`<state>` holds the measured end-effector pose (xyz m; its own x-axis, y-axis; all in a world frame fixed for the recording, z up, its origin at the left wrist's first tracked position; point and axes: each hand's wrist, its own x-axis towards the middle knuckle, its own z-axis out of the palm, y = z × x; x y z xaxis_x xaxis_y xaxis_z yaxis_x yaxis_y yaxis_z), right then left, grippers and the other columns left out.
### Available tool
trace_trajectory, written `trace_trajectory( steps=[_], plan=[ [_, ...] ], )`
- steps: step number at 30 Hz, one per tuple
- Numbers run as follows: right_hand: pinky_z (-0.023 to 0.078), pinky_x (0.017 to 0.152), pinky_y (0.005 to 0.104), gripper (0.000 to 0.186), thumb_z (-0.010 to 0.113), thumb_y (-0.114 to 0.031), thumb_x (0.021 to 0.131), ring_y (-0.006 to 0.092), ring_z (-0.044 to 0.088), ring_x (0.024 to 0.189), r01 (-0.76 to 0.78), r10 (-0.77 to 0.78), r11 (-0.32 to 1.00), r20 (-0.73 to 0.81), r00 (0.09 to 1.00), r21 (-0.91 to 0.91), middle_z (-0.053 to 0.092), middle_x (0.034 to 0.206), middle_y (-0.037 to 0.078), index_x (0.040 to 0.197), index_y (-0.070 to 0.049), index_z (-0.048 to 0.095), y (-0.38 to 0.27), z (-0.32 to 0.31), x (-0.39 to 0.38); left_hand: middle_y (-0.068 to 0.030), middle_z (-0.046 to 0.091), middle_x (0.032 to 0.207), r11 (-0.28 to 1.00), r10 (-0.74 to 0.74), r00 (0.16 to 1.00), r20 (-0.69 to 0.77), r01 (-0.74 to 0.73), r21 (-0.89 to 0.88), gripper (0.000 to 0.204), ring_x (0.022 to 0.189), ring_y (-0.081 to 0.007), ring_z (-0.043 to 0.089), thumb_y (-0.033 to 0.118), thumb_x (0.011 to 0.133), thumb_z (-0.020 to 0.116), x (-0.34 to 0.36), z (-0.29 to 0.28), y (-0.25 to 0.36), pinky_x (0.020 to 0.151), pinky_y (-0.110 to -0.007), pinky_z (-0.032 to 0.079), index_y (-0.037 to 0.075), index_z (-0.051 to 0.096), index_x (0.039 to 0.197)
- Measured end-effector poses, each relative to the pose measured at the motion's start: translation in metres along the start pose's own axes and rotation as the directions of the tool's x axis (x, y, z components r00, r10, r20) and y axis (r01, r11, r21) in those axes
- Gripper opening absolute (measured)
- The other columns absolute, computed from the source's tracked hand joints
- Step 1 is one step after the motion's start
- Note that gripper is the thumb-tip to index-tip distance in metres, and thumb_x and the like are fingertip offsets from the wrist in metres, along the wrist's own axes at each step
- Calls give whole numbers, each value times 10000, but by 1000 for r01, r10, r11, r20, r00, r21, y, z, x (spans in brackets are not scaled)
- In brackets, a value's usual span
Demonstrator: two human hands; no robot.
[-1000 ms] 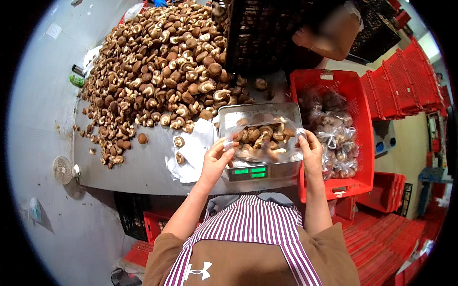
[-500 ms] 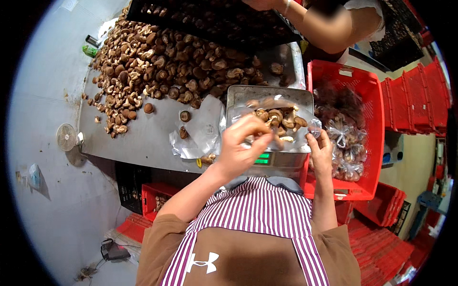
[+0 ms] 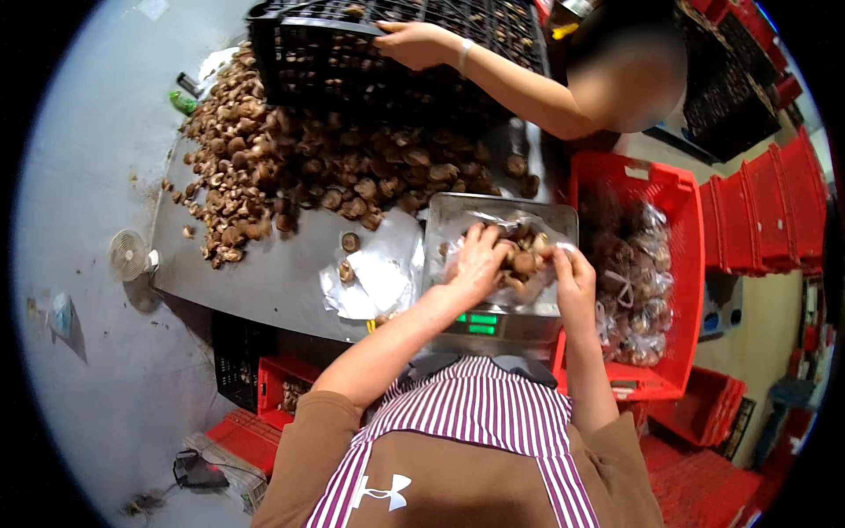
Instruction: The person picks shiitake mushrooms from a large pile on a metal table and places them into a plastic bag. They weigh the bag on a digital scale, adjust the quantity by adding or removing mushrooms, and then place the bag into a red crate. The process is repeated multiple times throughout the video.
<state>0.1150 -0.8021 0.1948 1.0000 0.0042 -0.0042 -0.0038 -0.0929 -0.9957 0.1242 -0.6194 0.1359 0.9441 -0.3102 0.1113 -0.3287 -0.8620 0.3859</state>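
Observation:
On the steel scale [image 3: 431, 280] lies a clear plastic bag [image 3: 535, 297] filled with brown shiitake mushrooms [image 3: 525, 261]. My left hand [image 3: 478, 267] is bent over the bag's left side, fingers curled against film and mushrooms; its thumb is partly hidden. At the right side, my right hand [image 3: 572, 275] pinches the bag's edge between thumb and fingers. Green digits glow on the scale's display [image 3: 481, 324] below the bag. Left of the scale, a stack of flat plastic bags [image 3: 378, 277] lies on the grey table, two loose mushrooms on it.
A mushroom heap [image 3: 238, 176] covers the table's far left. Another person's hand [image 3: 418, 44] grips a black crate [image 3: 352, 66] of mushrooms above the heap. On my right stands a red crate [image 3: 689, 264] holding several filled bags. Red crates [image 3: 757, 211] are stacked beyond.
The other person's black crate has tipped up over the heap, its side now showing. My left hand has come down onto the bag's left side. My right hand has shifted slightly left, keeping the edge.

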Motion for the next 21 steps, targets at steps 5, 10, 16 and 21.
trace_trajectory(
  steps=[5,10,16,21],
  plan=[
    [418,701,228,244,504,-158,1012,71,517,763,-75,71,995,-50,996,-71,618,832,-11,956,17,665,7,-14,-18,-189,462,1177,980,96,971,-220,-131,-152,561,1122,-443,443,51,595,744,1,15,-10,940,-522,442,50,527,1112],
    [402,722,239,257,498,-178,1017,74,488,785,-66,61,987,-44,997,-149,593,850,-12,945,8,660,10,-16,-16,-171,499,1162,897,88,943,-320,-215,-387,457,1186,-387,457,75,653,758,-19,-33,-11,992,-481,424,35,534,1050],
    [421,763,238,239,495,-172,1019,80,508,827,-54,42,985,-71,997,-165,604,892,-3,975,8,647,19,-21,-14,-106,527,1162,761,-433,661,-613,-96,-641,369,1068,-276,545,112,754,746,-80,-120,-80,951,-409,451,48,532,1048],
    [427,767,246,247,497,-173,1017,87,524,827,-42,40,975,-16,999,-218,616,886,0,961,14,649,28,-12,-6,-146,518,1180,466,-854,77,-515,554,-690,393,1089,-322,535,109,771,731,-153,-41,-269,950,-399,444,24,526,1095]
  ],
)
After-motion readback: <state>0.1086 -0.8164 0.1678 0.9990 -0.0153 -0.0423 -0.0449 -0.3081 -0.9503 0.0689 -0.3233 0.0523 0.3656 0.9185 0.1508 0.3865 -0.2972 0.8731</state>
